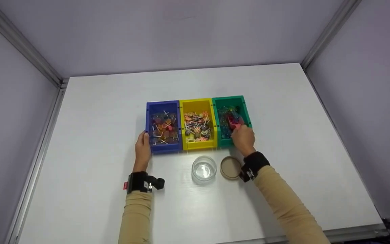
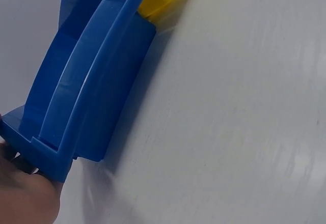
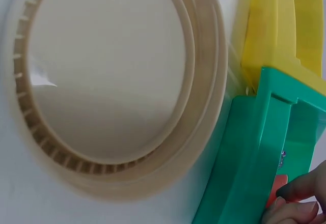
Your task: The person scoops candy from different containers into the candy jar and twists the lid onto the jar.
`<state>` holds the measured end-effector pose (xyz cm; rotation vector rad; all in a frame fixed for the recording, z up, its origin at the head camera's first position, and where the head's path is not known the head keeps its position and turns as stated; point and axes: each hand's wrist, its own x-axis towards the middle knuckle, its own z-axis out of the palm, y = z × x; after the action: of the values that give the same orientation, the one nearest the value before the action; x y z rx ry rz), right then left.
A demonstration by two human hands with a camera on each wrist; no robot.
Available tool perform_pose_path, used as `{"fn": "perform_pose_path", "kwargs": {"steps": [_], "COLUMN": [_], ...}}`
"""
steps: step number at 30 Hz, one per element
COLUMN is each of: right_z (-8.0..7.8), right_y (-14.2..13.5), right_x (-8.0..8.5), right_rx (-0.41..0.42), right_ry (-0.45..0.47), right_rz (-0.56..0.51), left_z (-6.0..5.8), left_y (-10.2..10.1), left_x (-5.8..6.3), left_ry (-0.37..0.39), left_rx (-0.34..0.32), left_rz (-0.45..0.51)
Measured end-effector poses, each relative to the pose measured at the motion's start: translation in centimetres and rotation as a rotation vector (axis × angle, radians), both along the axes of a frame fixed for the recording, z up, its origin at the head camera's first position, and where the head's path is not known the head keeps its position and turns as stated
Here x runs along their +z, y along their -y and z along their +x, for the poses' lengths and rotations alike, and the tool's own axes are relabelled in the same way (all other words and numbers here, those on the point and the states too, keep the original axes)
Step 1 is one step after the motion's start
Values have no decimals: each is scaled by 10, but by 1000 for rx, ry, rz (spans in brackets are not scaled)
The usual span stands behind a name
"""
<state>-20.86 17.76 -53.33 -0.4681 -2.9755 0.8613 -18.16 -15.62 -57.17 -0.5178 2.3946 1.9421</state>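
My left hand grips the left side of the blue bin, its thumb up by the rim. Lollipops in clear wrappers lie inside that bin. Over at the green bin, my right hand reaches across the front edge and holds a red scoop. The scoop's head sits among shiny blue and green wrapped pieces. In the right wrist view, thumb and fingers pinch the scoop's red handle; the rest of it is hidden behind the bin's front.
Between these two stands a yellow bin with striped lollipops, joined side to side with them. A clear open jar is in front of the bins. Right of it, a beige lid lies upturned, under my right wrist.
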Motion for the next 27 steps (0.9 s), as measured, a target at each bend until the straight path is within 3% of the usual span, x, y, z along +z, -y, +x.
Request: {"fn": "perform_pose_path", "kwargs": {"steps": [11,13,17,18,20,27], "right_z": [1,2,5,6,8,15], "right_y": [2,2,1,1,1,-1], "right_x": [-5,-6,-6,-6,-8,-14], "right_rx": [-14,-11,-6,-8,-9,-7], "right_ry": [-7,-15,-38,-43,-60,-149], "right_rz": [10,3,-2,-5,1,-14], "left_z": [1,-4,-4,-4,1,1], "left_y": [0,5,5,5,0,0], "left_x": [0,-15,-16,-15,0,0], "left_ry": [-28,-36,-20,-15,2,3], "left_rx": [3,-6,-17,-21,-20,-14], "left_rz": [-19,-28,-8,-3,17,21]}}
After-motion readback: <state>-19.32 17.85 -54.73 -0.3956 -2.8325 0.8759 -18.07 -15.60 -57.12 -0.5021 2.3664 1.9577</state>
